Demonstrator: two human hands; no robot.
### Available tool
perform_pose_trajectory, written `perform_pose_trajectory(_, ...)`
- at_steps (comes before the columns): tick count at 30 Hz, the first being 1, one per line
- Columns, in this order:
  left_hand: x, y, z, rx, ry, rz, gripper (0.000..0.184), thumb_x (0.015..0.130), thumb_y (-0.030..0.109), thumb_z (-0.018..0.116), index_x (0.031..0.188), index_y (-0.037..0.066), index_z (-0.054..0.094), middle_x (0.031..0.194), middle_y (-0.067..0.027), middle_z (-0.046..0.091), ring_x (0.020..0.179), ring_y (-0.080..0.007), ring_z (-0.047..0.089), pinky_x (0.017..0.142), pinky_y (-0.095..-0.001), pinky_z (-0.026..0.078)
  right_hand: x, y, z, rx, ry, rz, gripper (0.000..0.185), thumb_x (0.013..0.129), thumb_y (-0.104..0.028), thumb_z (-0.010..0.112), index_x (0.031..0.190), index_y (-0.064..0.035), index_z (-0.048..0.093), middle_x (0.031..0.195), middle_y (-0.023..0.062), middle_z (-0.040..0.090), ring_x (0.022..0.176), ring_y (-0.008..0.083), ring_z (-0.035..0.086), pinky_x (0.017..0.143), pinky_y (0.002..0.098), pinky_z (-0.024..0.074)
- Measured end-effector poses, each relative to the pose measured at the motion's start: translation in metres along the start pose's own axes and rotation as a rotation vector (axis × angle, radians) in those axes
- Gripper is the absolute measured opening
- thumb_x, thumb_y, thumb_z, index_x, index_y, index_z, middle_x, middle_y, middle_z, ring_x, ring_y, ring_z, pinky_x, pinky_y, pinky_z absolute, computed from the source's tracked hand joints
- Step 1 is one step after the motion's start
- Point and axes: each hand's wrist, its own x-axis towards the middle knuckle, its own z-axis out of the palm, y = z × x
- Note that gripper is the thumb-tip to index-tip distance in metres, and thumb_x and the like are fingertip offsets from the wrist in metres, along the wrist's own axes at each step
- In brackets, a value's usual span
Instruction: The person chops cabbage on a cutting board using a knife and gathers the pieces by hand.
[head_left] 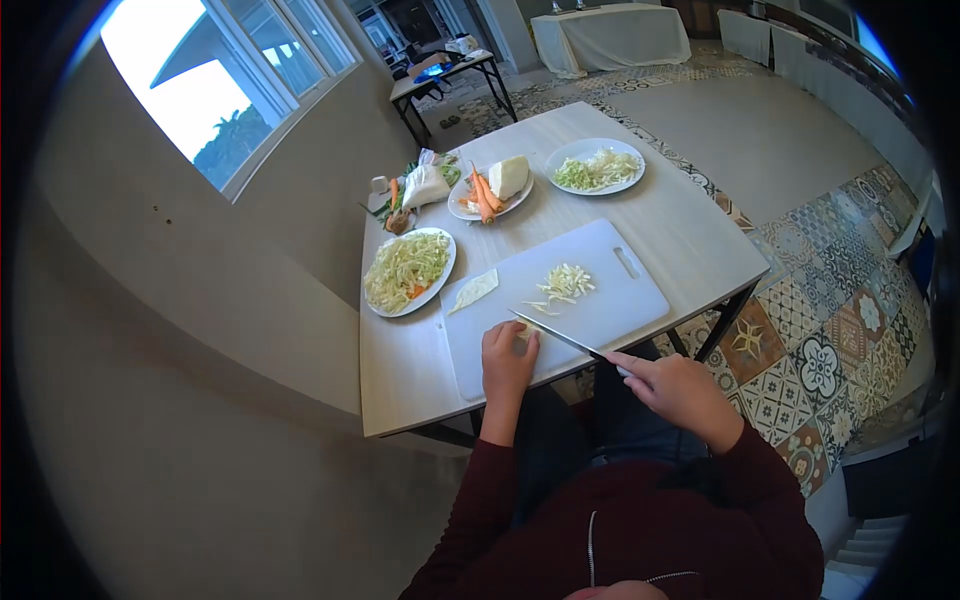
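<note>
My right hand (680,392) is wrapped round the handle of a kitchen knife (562,337), its blade pointing left over the near edge of a white cutting board (610,305). By the blade's tip, my left hand (509,362) presses a small pale piece of cabbage (524,328) onto the board with curled fingers, which partly hide it. Beyond the blade lies a small heap of cut cabbage strips (566,281), with a few loose strips nearer the knife. A flat pale cabbage slice (475,290) rests at the board's left side.
A plate of shredded cabbage (408,262) with some orange bits stands left of the board. Behind are a plate with carrots (484,198) and a cabbage chunk (509,176), a white bag (424,187), and another plate of shreds (598,170). A wall borders the table's left.
</note>
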Motion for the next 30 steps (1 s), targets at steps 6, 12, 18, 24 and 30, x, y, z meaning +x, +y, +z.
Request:
perform_pose_trajectory(6,0.002,0.006,-0.003,0.01,-0.024,-0.015,0.02,0.079,0.013,0.078,0.092,0.003,0.067,0.097,-0.0116,0.067,0.096,-0.032,0.06,0.084,-0.0406,0.05,-0.001,-0.004,0.005,-0.019,-0.031,0.009,0.039,0.095,-0.022,0.059,0.133,-0.02,0.061,0.072,0.0182,0.067,0.066,0.0367,0.066,0.061,0.0476,0.0543)
perform_pose_trajectory(12,0.002,-0.001,0.0,0.005,-0.005,0.004,0.018,0.079,0.013,0.079,0.089,0.003,0.068,0.095,-0.0131,0.069,0.093,-0.032,0.063,0.084,-0.0408,0.051,-0.005,0.007,0.0,0.09,-0.061,0.017,0.04,0.094,-0.02,0.06,0.134,-0.0202,0.061,0.071,0.0191,0.065,0.064,0.0377,0.065,0.062,0.0454,0.0534)
perform_pose_trajectory(18,0.003,-0.001,-0.001,0.007,-0.017,-0.013,0.018,0.079,0.013,0.079,0.089,0.003,0.069,0.094,-0.0133,0.069,0.093,-0.0321,0.062,0.083,-0.0411,0.051,-0.008,0.003,-0.011,0.112,-0.116,0.035,0.038,0.094,-0.022,0.059,0.132,-0.0197,0.061,0.075,0.0194,0.067,0.069,0.0391,0.067,0.065,0.0488,0.0555)
perform_pose_trajectory(24,0.002,0.004,-0.004,-0.046,-0.026,-0.09,0.018,0.079,0.01,0.077,0.092,0.003,0.067,0.093,-0.013,0.064,0.092,-0.0325,0.061,0.082,-0.0411,0.05,0.026,0.001,0.037,-0.054,-0.074,-0.058,0.042,0.094,-0.022,0.057,0.136,-0.0217,0.057,0.075,0.0177,0.068,0.068,0.0365,0.068,0.06,0.0476,0.0554)
perform_pose_trajectory(30,-0.001,0.0,-0.005,-0.039,0.117,-0.087,0.014,0.079,0.002,0.072,0.092,0.005,0.066,0.095,-0.0125,0.058,0.094,-0.0326,0.059,0.083,-0.0416,0.049,0.023,-0.002,0.042,-0.011,-0.022,-0.056,0.042,0.094,-0.022,0.057,0.137,-0.0226,0.057,0.074,0.0172,0.067,0.067,0.0366,0.067,0.06,0.0483,0.0545)
